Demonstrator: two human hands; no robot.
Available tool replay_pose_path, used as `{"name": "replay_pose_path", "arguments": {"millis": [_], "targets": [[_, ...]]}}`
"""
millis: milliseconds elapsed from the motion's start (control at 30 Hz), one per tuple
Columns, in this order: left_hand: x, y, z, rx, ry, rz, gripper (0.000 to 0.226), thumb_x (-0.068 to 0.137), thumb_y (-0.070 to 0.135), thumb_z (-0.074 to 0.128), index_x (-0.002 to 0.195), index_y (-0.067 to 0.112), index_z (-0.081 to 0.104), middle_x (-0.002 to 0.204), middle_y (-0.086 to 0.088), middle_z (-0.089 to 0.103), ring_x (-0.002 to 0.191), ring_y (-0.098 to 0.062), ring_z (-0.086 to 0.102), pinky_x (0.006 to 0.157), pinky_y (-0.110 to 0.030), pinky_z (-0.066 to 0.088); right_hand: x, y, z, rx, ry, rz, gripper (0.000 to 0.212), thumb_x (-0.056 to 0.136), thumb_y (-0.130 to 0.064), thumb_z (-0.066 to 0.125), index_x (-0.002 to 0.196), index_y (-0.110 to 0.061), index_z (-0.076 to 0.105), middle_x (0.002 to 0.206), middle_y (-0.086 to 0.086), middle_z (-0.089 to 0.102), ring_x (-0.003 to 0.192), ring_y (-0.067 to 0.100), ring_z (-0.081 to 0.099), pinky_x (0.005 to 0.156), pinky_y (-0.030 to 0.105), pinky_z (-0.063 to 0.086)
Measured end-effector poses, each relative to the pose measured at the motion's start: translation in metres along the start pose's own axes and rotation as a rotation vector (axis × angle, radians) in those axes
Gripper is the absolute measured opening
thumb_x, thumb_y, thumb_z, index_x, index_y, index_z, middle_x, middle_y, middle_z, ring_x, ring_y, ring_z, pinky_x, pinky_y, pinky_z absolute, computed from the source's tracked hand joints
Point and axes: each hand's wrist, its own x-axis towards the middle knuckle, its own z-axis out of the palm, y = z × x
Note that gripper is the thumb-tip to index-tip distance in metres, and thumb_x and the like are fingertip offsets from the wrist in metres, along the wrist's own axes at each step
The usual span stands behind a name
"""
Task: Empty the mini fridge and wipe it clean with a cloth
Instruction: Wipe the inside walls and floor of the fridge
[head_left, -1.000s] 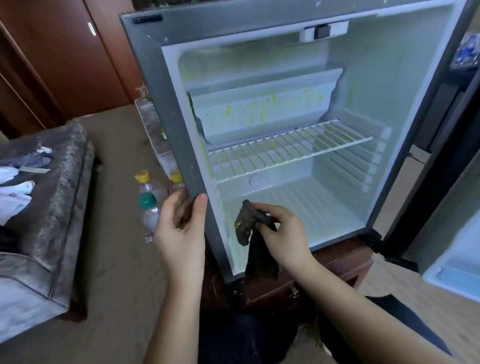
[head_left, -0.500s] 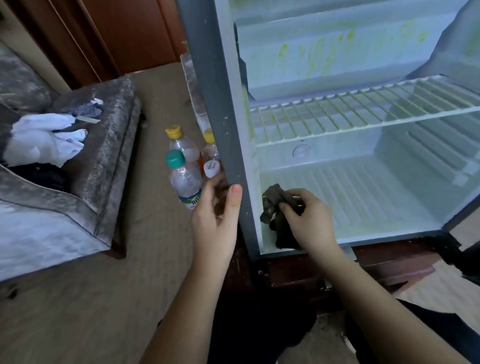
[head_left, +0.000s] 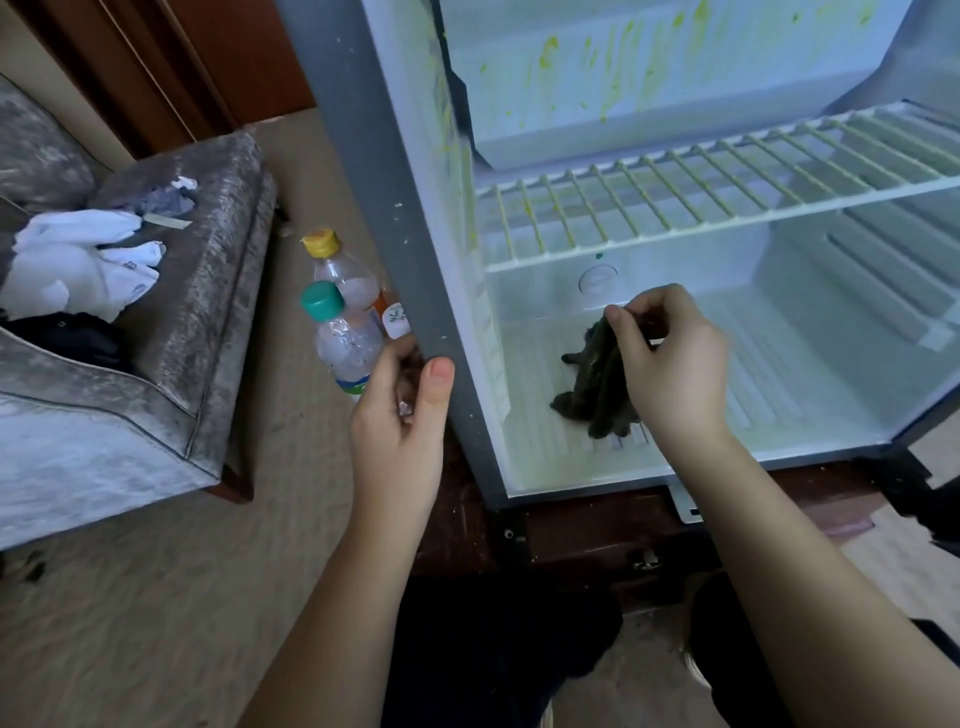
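Far left, a grey armchair (head_left: 197, 291) with white socks (head_left: 78, 260) heaped on its arm, well apart from the work. Next, on the carpet (head_left: 156, 597), a yellow-capped bottle (head_left: 337, 270) and in front of it a green-capped bottle (head_left: 343, 343), parked just beside the mini fridge (head_left: 374, 182), presumably taken out to clear it. Gripped the grey front edge of the mini fridge low down with the left hand (head_left: 400, 431), thumb flat on the face and fingers curled round behind, apparently to brace the cabinet against the push of wiping. Inside, no food or drink visible, so emptying judged done. Pinched a dark cloth (head_left: 592, 395) in the fingers of the right hand (head_left: 670, 364), bunched and hanging, its lower end touching the ribbed floor of the fridge near the left front corner, probably ready to be pressed down for a stroke. Above, a white wire shelf (head_left: 727, 192) seated in its slots, streaked yellow-green; the same splashes (head_left: 613, 88) down the back panel and left wall, so wiping judged barely begun. Risk noted: a wadded cloth smearing the mess rather than lifting it.
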Motion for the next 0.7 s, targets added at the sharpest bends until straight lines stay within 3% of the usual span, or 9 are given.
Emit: {"name": "replay_pose_path", "arguments": {"millis": [67,133,200,267,367,467,600,700], "targets": [[0.000,0.000,0.000,0.002,-0.002,-0.001,0.029,0.082,0.062,0.043,0.106,0.050,0.053,0.082,0.015,0.055,0.079,0.009,0.054,0.075,-0.009,0.042,0.001,0.005,-0.001,-0.098,-0.194,0.015,0.017,0.090,-0.032,0.065,0.095,-0.017,0.059,0.081,-0.011,0.060,0.077,0.012,0.058,0.063,0.022,0.039],[-0.001,0.000,0.000,0.003,0.006,0.002,0.026,0.082,0.061,0.044,0.105,0.052,0.052,0.078,0.019,0.056,0.079,0.011,0.054,0.074,-0.007,0.042,-0.008,0.018,0.005,-0.334,-0.478,-0.010,0.034,0.087,-0.038,0.066,0.114,-0.020,0.058,0.110,-0.002,0.061,0.103,0.019,0.059,0.075,0.027,0.042],[-0.001,0.001,0.000,0.001,0.016,-0.005,0.025,0.082,0.061,0.044,0.104,0.052,0.053,0.075,0.024,0.058,0.078,0.011,0.055,0.074,-0.006,0.042,-0.020,0.033,0.014,-0.588,-0.682,-0.071,0.055,0.089,-0.042,0.061,0.138,-0.020,0.046,0.148,0.004,0.039,0.137,0.024,0.035,0.104,0.034,0.037],[0.000,0.001,0.000,-0.001,0.014,-0.016,0.027,0.082,0.061,0.045,0.106,0.051,0.053,0.077,0.028,0.060,0.080,0.011,0.056,0.074,-0.006,0.042,-0.022,0.044,0.022,-0.671,-0.695,-0.133,0.056,0.095,-0.035,0.052,0.146,-0.019,0.036,0.158,0.003,0.023,0.147,0.022,0.016,0.117,0.034,0.020],[0.000,0.001,0.000,-0.056,0.013,-0.019,0.040,0.082,0.058,0.046,0.113,0.036,0.059,0.092,0.027,0.066,0.090,0.009,0.060,0.077,-0.006,0.042,-0.001,0.049,0.036,-0.570,-0.616,-0.114,0.046,0.097,-0.016,0.048,0.143,-0.016,0.043,0.152,0.005,0.036,0.141,0.023,0.029,0.111,0.032,0.026],[-0.001,0.000,0.003,-0.103,0.006,-0.009,0.055,0.083,0.054,0.048,0.120,0.015,0.061,0.111,0.011,0.069,0.103,0.000,0.062,0.082,-0.008,0.043,0.030,0.036,0.054,-0.468,-0.463,-0.075,0.036,0.093,-0.009,0.051,0.129,-0.015,0.059,0.126,0.012,0.060,0.113,0.030,0.055,0.085,0.032,0.043],[-0.001,-0.003,0.003,-0.124,0.000,-0.014,0.049,0.083,0.051,0.049,0.116,0.018,0.061,0.100,0.018,0.069,0.094,0.006,0.062,0.077,-0.006,0.042,0.048,0.020,0.099,-0.370,-0.338,-0.008,0.034,0.093,-0.012,0.055,0.126,-0.012,0.060,0.109,0.016,0.068,0.100,0.034,0.062,0.078,0.036,0.050],[-0.001,-0.003,0.003,-0.157,0.000,-0.008,0.049,0.082,0.050,0.051,0.114,0.014,0.062,0.093,0.016,0.069,0.087,0.006,0.061,0.073,-0.006,0.042,0.044,0.016,0.135,-0.553,-0.411,-0.085,0.022,0.089,-0.005,0.052,0.105,-0.012,0.066,0.105,0.013,0.068,0.098,0.032,0.062,0.070,0.029,0.042]]}}
